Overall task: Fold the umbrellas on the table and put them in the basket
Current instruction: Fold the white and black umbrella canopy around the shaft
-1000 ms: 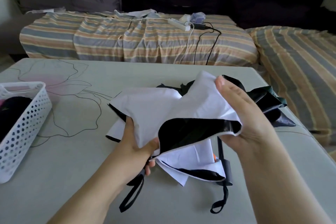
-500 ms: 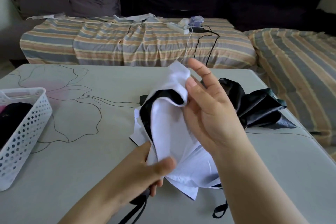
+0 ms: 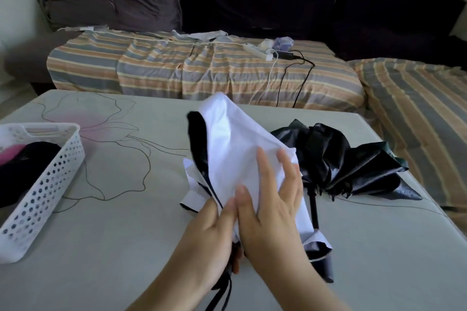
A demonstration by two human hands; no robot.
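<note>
Low in the frame's centre, the left hand (image 3: 214, 230) is gripping the white-and-black fabric umbrella (image 3: 237, 149) near its handle, steadying it above the pale counter (image 3: 126, 247), while the flat right hand (image 3: 273, 199) is pressing pleats together, seemingly for wrapping.

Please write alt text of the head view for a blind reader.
Two hands wrap a white umbrella over a table: left hand grips its base, right hand presses its canopy flat. A black umbrella lies behind, a white basket at left.
</note>
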